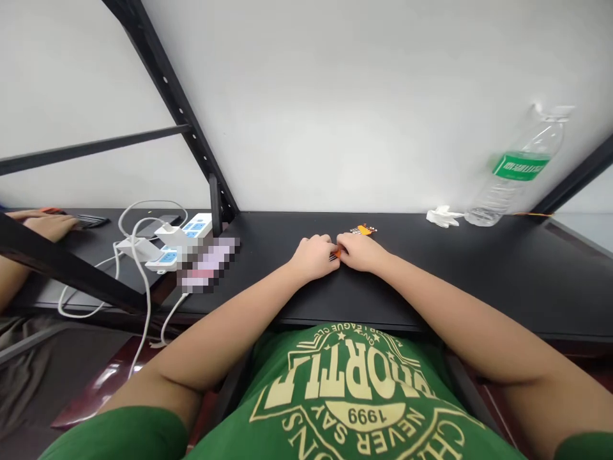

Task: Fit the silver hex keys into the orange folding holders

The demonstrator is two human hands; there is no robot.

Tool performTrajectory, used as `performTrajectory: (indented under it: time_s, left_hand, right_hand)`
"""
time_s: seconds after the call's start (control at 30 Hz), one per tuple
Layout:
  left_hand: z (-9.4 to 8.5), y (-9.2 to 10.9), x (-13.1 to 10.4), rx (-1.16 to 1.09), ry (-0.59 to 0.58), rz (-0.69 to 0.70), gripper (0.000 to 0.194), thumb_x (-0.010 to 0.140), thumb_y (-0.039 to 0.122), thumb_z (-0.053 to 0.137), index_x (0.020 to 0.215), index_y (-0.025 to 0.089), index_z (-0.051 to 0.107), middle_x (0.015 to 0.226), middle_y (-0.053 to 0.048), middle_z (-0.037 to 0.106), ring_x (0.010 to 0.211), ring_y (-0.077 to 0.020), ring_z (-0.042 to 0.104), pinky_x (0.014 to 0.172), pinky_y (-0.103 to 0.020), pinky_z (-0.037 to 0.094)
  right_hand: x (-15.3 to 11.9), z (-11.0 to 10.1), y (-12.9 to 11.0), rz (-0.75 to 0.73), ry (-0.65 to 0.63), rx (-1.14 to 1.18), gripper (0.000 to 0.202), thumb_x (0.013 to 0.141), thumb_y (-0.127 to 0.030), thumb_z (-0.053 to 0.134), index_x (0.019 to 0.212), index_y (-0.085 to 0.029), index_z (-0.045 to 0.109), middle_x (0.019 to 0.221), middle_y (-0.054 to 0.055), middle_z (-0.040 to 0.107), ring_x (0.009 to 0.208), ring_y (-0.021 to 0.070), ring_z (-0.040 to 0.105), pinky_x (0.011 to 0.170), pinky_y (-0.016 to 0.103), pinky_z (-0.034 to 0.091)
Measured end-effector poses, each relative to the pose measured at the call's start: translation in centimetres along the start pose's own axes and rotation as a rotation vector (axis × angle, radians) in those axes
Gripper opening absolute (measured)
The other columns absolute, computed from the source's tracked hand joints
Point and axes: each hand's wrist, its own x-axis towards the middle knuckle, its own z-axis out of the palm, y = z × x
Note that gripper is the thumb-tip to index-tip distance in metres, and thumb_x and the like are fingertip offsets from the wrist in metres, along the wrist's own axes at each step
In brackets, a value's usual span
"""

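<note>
At the matte black bench (479, 281), a small orange, dark-striped piece (337, 254) seems clamped between the fingers of the left hand (315, 257) and right hand (363, 252), and the yellow-orange piece (366, 229) at two o'clock could be knocked by right-hand drift.

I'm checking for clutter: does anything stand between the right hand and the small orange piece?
Nothing visible does: the bare right hand and bare left hand hold the small orange piece between them.

I have one head-worn view, looking forward and down from above and behind the left grip (315, 257) and right grip (363, 251); it sits well back, taking in the counter (479, 262) around them and the wall (335, 128) beyond.
</note>
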Motion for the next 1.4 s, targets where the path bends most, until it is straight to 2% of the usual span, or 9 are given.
performTrajectory:
  time_s: [0.13,0.37,0.47,0.57,0.73,0.87,1.0,1.17,1.4]
  left_hand:
    - [-0.1,0.1,0.0,0.018,-0.005,-0.02,0.025,0.089,0.038,0.059,0.1,0.027,0.079,0.107,-0.008,0.068,0.1,-0.0281,0.064,0.088,-0.042,0.051]
    - [0.3,-0.9,0.2,-0.061,-0.015,-0.016,0.028,0.09,0.04,0.062,0.109,0.028,0.079,0.113,-0.007,0.067,0.103,-0.0259,0.065,0.089,-0.037,0.054]
    - [0.6,-1.1,0.3,-0.078,-0.004,-0.011,0.028,0.091,0.041,0.062,0.108,0.027,0.079,0.111,-0.007,0.067,0.102,-0.0253,0.065,0.088,-0.037,0.054]
    - [0.6,-1.1,0.3,-0.057,0.008,0.004,0.028,0.092,0.044,0.06,0.104,0.027,0.08,0.113,-0.007,0.068,0.102,-0.026,0.064,0.087,-0.038,0.054]
    - [0.3,-0.4,0.1,0.0,-0.001,0.002,0.032,0.092,0.052,0.06,0.102,0.029,0.081,0.117,-0.007,0.069,0.103,-0.0276,0.063,0.087,-0.04,0.052]
    - [0.2,0.8,0.0,0.082,-0.005,0.015,0.036,0.094,0.052,0.057,0.098,0.025,0.08,0.112,-0.009,0.071,0.106,-0.0298,0.062,0.09,-0.042,0.05]
    - [0.3,1.4,0.0,0.113,-0.009,0.032,0.036,0.097,0.045,0.052,0.093,0.022,0.079,0.108,-0.011,0.073,0.105,-0.0303,0.063,0.089,-0.042,0.049]
    - [0.4,0.6,-0.1,0.074,0.005,0.023,0.028,0.094,0.038,0.055,0.097,0.024,0.079,0.118,-0.007,0.074,0.107,-0.0297,0.062,0.086,-0.04,0.052]
    - [0.6,-0.4,-0.2,0.024,-0.021,0.049,0.033,0.097,0.035,0.05,0.113,0.028,0.078,0.134,-0.004,0.069,0.113,-0.0286,0.06,0.094,-0.041,0.053]
  right_hand:
    - [-0.2,-0.3,0.1,0.066,-0.009,0.064,0.009,0.093,-0.021,0.057,0.102,-0.021,0.055,0.095,0.008,0.072,0.081,0.0219,0.063,0.067,0.031,0.039]
    - [-0.4,-0.4,1.5,0.097,-0.044,0.255,0.03,0.091,-0.021,0.059,0.12,-0.022,0.052,0.093,0.003,0.071,0.079,0.0188,0.064,0.069,0.028,0.044]
    - [0.0,0.3,1.3,0.113,0.034,0.146,0.021,0.1,-0.032,0.053,0.117,-0.02,0.056,0.103,0.008,0.072,0.092,0.022,0.065,0.078,0.032,0.046]
    - [0.3,1.0,0.6,0.062,0.067,-0.039,0.021,0.106,-0.031,0.043,0.108,-0.019,0.061,0.112,0.013,0.07,0.104,0.0257,0.064,0.087,0.035,0.045]
    - [0.2,1.2,0.1,0.079,-0.004,-0.195,0.021,0.106,-0.028,0.042,0.111,-0.016,0.059,0.112,0.018,0.069,0.098,0.0287,0.065,0.075,0.035,0.044]
    - [0.3,1.3,0.7,0.117,-0.044,-0.212,0.018,0.104,-0.029,0.048,0.113,-0.018,0.058,0.108,0.016,0.069,0.086,0.027,0.065,0.067,0.034,0.042]
    - [0.4,1.2,1.8,0.157,0.003,-0.189,0.016,0.104,-0.024,0.048,0.106,-0.019,0.062,0.107,0.016,0.07,0.092,0.027,0.065,0.074,0.034,0.044]
    - [-0.3,0.8,2.3,0.113,0.019,-0.174,0.023,0.106,-0.024,0.043,0.103,-0.018,0.064,0.111,0.017,0.07,0.095,0.0268,0.064,0.077,0.034,0.043]
    - [-1.1,0.5,0.6,0.026,-0.019,-0.193,0.032,0.108,-0.032,0.041,0.105,-0.016,0.068,0.104,0.017,0.07,0.088,0.0265,0.064,0.076,0.035,0.041]
